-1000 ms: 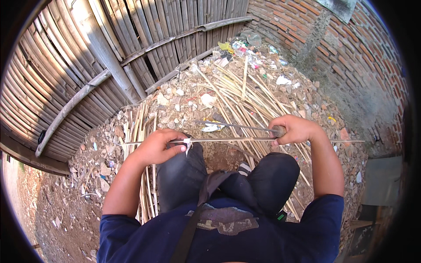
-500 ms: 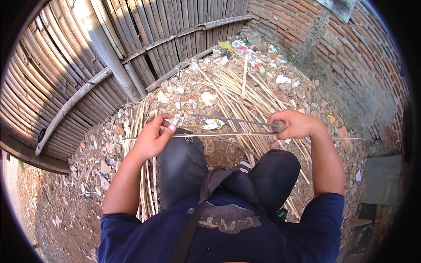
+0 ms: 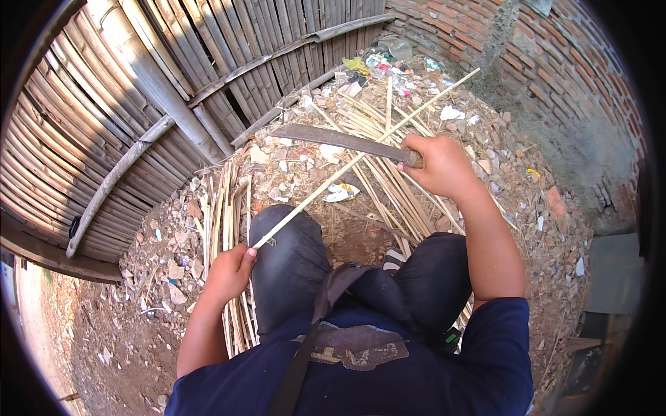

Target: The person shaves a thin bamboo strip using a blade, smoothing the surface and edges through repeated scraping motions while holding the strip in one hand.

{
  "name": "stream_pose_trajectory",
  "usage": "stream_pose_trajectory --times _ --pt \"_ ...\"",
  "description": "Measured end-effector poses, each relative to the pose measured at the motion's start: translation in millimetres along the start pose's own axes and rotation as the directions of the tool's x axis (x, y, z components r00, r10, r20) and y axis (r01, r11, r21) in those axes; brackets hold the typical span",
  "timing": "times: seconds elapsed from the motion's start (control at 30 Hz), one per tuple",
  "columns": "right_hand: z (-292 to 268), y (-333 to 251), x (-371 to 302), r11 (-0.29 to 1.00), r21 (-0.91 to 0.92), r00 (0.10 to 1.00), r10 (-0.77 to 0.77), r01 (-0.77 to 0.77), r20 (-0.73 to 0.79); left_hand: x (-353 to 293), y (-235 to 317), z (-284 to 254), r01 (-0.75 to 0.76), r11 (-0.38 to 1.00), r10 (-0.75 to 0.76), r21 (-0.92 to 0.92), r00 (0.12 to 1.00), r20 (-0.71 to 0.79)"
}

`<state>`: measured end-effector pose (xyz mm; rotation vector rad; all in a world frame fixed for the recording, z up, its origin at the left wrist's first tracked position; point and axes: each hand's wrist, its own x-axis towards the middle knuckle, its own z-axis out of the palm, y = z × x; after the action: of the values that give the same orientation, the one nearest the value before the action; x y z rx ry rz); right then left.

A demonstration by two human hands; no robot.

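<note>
I observe the bamboo strip [image 3: 305, 204] swung diagonal, crossing the knife [image 3: 340, 139]; left of the knife, my left hand [image 3: 230, 272] alone now grips its end — leaving the right hand [image 3: 440, 165] holding only the knife.

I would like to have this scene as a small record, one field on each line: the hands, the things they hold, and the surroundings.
Left hand: closed on the near end of a pale strip
Right hand: grips a long knife by its handle
Blade: points left, crossing the strip in view; contact unclear
Ground: rubble, loose strips ahead, more strips at left
Background: slatted fence left, brick wall right
</note>
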<state>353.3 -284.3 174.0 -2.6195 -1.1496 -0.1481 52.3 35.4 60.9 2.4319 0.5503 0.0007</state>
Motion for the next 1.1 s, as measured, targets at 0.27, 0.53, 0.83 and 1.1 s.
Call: stream_pose_trajectory --times 0.27,0.53,0.83,1.1 --pt "95 -2 14 0.967 0.227 0.961 -0.167 0.116 0.219 -48 -2 38 0.154 0.988 -0.155 -0.014 0.986 -0.055" --pt "145 8 12 0.97 0.109 0.909 -0.243 0.218 0.338 -52 -12 58 0.142 0.985 -0.127 0.102 0.982 -0.141" --pt "170 5 16 0.983 0.144 0.913 -0.16 0.114 0.374 -44 -19 65 0.079 0.992 -0.066 0.102 0.989 -0.133" --pt "186 -16 14 0.956 0.179 0.895 -0.283 0.233 0.346 -41 -19 57 0.066 0.992 -0.056 0.107 0.994 -0.096"
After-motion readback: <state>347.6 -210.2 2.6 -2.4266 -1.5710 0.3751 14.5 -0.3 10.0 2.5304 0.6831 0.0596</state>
